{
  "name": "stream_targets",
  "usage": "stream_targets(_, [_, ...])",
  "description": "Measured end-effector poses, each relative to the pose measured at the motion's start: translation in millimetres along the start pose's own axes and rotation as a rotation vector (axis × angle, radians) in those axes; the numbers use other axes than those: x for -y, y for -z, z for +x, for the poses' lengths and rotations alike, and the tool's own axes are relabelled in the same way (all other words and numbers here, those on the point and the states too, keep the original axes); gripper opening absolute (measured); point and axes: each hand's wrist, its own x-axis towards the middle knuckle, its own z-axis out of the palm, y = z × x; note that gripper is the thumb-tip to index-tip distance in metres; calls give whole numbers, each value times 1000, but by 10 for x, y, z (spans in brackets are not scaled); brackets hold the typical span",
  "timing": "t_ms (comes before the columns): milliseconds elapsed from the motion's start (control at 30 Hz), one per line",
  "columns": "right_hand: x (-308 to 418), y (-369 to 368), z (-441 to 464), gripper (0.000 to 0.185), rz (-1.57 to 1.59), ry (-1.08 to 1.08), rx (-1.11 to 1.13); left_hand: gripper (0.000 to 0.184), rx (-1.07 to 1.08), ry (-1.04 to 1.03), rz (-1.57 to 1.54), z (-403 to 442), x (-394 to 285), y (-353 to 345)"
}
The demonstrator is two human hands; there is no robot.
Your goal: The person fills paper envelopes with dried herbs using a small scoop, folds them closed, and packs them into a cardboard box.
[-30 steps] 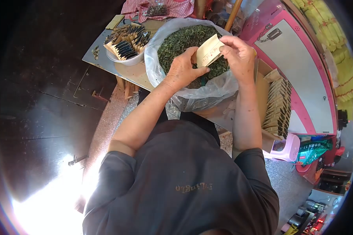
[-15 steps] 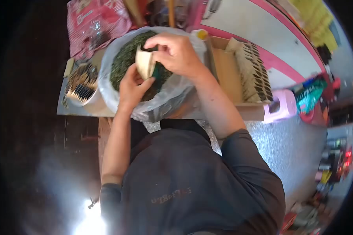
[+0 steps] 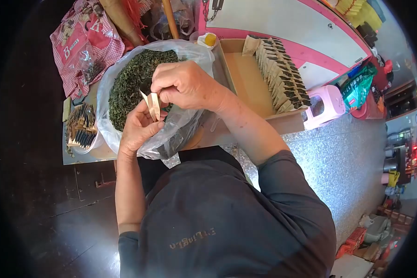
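Observation:
My left hand (image 3: 138, 129) pinches a small tan paper bag (image 3: 153, 105) near its base, thumb in front. The bag is upright with its top edges spread apart. My right hand (image 3: 185, 85) is curled at the bag's upper right edge, thumb and fingers closed on it; the fingertips are partly hidden. Just behind both hands, dark green dried leaves (image 3: 141, 69) fill a large container lined with a clear plastic bag (image 3: 107, 92). A bit of green shows among the leaves beside my right hand.
On the right, a cardboard box (image 3: 250, 85) holds rows of filled paper packets (image 3: 282, 74). A white tub (image 3: 85, 148) of folded paper bags stands left, near the table's edge. A pink checked cloth bag (image 3: 83, 46) lies behind, and a pink stool (image 3: 326, 106) stands right.
The camera view has shifted and turned. My right hand has moved from above the paper bag to its upper right edge, and the bag's top is now spread wider. My left hand still holds it.

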Motion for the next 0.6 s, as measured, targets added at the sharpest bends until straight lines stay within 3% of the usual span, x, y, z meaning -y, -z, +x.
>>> stream_targets(100, [49, 106, -40, 12, -43, 21, -47, 68, 22, 48, 12, 47, -17, -38])
stream_targets(167, [66, 273, -62, 11, -168, 1, -122, 74, -49, -88, -124, 83, -86, -161])
stream_targets(200, [60, 410, -83, 10, -234, -30, -164, 76, -90, -80, -8, 78, -101, -112])
stream_targets(333, [-310, 1101, -254, 5, -551, -324, -446, 67, -159, -81, 40, -23, -115, -10])
stream_targets(467, [-1048, 1607, -642, 13, -954, -714, -301, 57, -180, -33, 94, -108, -83, -2])
stream_targets(600, [-1703, 1762, -1030, 13, -1132, -743, -204, 51, -175, -30, 151, -114, -57, -1])
